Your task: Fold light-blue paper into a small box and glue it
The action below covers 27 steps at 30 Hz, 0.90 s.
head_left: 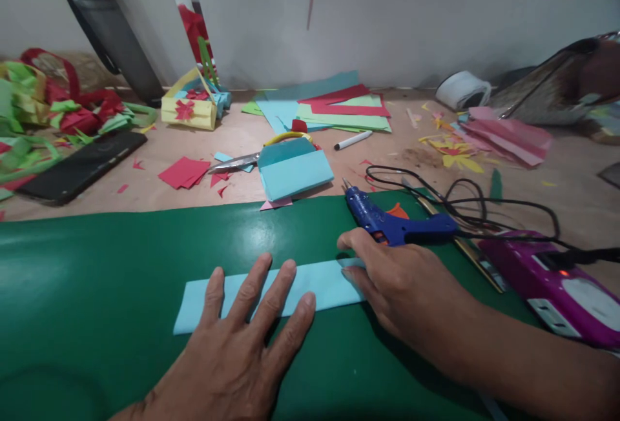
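A light blue paper strip (327,285) lies lengthwise on the green mat (121,259). My left hand (242,343) rests flat across it with fingers spread, pressing on its left and middle parts. At the strip's right end, my right hand (402,279) is closed with thumb and forefinger bent around the paper; the end itself is hidden under the hand. Just beyond my right hand lies a blue glue gun (371,211) with an orange trigger. A folded light blue paper piece (298,172) sits past the mat's far edge, over scissors (237,163) with yellow handles.
A purple power strip (542,266) with a lit red light stands at right, black cord (465,185) looping near it. Behind are a white marker (353,141), coloured paper sheets (285,101), red squares (184,172), a yellow paper bag (188,114) and a black phone (82,166).
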Tool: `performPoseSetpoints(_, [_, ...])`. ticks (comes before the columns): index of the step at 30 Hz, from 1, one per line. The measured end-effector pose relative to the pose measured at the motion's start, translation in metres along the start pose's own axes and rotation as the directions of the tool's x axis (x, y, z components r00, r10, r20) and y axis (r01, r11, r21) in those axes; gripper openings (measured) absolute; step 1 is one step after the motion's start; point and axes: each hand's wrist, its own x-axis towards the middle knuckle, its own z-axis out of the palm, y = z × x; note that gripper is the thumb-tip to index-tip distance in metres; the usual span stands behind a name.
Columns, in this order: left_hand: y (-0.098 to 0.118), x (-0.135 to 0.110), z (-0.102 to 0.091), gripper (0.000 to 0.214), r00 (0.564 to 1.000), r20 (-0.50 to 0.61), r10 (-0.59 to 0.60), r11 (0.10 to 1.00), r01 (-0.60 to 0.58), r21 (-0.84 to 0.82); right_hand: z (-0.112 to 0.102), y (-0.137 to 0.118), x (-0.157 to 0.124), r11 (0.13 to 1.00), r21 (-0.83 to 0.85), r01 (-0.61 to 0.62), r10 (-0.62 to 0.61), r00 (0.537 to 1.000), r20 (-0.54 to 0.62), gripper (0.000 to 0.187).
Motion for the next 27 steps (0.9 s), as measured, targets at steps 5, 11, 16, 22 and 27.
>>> performPoseSetpoints(5, [-0.006,0.001,-0.001,0.083,0.995,-0.015,0.095,0.995,-0.095,-0.011,-0.003,-0.004,-0.003,0.955,-0.264,0.137,-0.193,0.961,-0.200,0.030])
performPoseSetpoints(11, [-0.009,-0.002,0.016,0.092,0.986,-0.122,0.116,0.993,-0.112,0.044,-0.001,-0.022,-0.024,0.915,-0.199,0.352,-0.399,0.866,-0.301,0.033])
performPoseSetpoints(16, [-0.005,-0.004,0.022,0.089,0.965,-0.237,0.116,0.992,-0.100,0.079,0.008,-0.028,-0.045,0.900,-0.260,0.349,-0.424,0.838,-0.343,0.029])
performPoseSetpoints(22, [0.001,-0.003,0.015,0.057,0.992,-0.128,0.016,0.997,-0.006,0.075,0.008,-0.022,-0.045,0.921,-0.252,0.296,-0.365,0.882,-0.299,0.032])
performPoseSetpoints(27, [0.000,-0.003,0.017,0.052,0.990,-0.137,-0.018,0.994,0.032,0.101,0.004,-0.020,-0.040,0.936,-0.278,0.215,-0.300,0.900,-0.316,0.030])
